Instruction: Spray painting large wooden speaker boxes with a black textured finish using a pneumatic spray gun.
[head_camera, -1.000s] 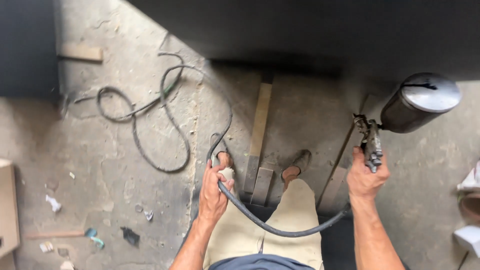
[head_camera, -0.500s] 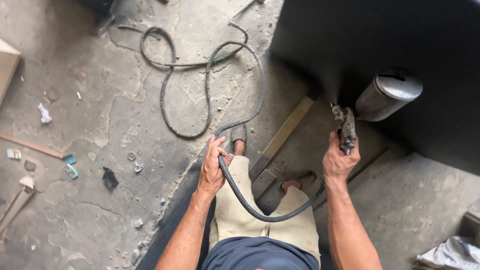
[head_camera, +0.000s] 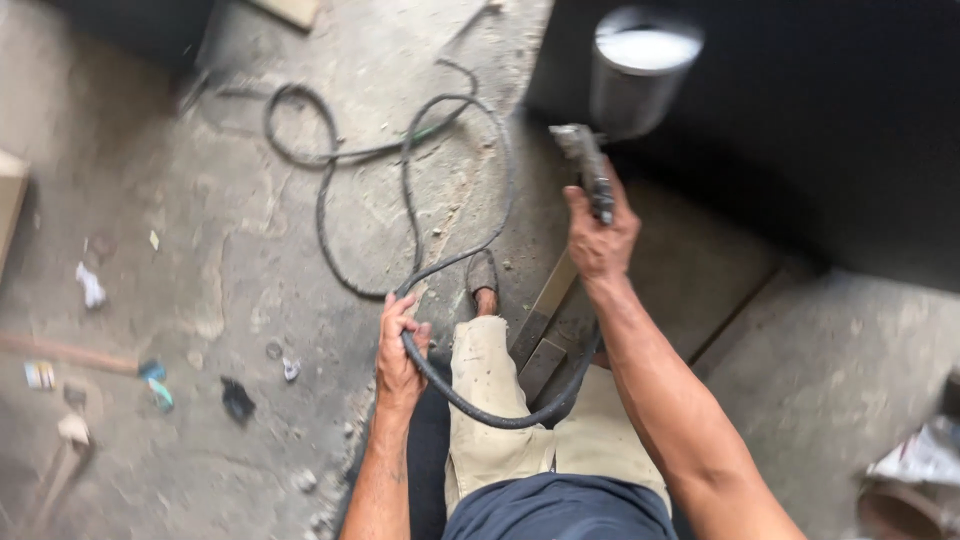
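A spray gun with a metal cup on top is gripped in the right hand, the fingers wrapped tightly round the handle, and it is held up towards a large dark panel that fills the upper right of the view. The black air hose is clasped in the left hand, the fist closed round it just beside the left knee; from there the hose is looped under the right forearm towards the gun, and the rest of it is left lying in loose coils on the concrete floor.

The panel's surface is seen as evenly dark and matt, so it is judged that a coat has largely been laid on the part in view, though the frame is blurred and wet paint cannot be told from dry. No spray mist is made out at the nozzle, and whether the trigger is pressed cannot be told. The cup appears well filled with a pale liquid, so it is judged that work is left to be done. Wooden battens are seen beneath the panel's edge, and scraps of litter are scattered on the floor at the left.
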